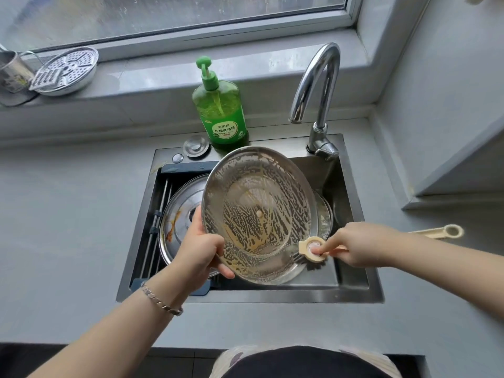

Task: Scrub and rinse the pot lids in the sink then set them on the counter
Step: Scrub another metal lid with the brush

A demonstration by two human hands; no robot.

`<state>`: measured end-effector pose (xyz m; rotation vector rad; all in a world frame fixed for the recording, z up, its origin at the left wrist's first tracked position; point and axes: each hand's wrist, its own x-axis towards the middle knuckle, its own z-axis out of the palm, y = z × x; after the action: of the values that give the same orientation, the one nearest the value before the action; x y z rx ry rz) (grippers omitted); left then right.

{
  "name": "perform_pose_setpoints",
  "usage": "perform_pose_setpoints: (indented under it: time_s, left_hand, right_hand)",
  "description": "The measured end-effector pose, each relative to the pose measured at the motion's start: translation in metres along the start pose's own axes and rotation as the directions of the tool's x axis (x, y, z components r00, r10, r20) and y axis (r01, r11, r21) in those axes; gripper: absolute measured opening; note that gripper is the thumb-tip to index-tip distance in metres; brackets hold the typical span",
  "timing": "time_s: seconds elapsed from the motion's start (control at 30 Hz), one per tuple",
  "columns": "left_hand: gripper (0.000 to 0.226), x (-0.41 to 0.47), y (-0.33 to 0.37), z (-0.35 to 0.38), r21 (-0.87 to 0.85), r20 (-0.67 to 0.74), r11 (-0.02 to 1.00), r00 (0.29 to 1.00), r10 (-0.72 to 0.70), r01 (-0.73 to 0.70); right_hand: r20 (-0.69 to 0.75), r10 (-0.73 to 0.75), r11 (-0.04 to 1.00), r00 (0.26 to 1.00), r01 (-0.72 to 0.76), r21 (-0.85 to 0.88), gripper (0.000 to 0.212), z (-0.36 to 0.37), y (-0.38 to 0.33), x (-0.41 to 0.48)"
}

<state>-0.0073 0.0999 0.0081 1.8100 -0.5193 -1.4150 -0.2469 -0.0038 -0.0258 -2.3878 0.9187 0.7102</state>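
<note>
The left hand [200,251] held the soapy lid [259,214] tilted over the sink [272,296], fingers clamped on its left rim. The right hand [357,245] gripped the brush [312,249], fingers curled round it, at the lid's lower-right rim. A second lid [182,205] lay in the sink.

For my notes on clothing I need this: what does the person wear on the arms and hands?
Both forearms are bare as far as the picture shows: no sleeves, no gloves. The left hand has a silver-coloured chain bracelet on its wrist. The right hand and its wrist wear nothing; no rings or watch show.
</note>
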Motion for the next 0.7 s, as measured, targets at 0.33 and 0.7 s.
perform_pose_setpoints:
  time_s: [0.33, 0.7]
  left_hand:
    - [0.086, 0.007, 0.007, -0.011, 0.064, 0.025, 0.994, 0.996, -0.087, 0.086]
    - [0.083, 0.004, -0.003, 0.004, 0.119, 0.191, 0.983, 0.968, -0.160, 0.139]
  right_hand:
    - [-0.157, 0.086, 0.969, 0.984, -0.119, -0.217, 0.050, 0.002, 0.019, 0.011]
    - [-0.355, 0.312, 0.949, 0.881, -0.276, 0.149, 0.040, 0.008, 0.036, 0.025]
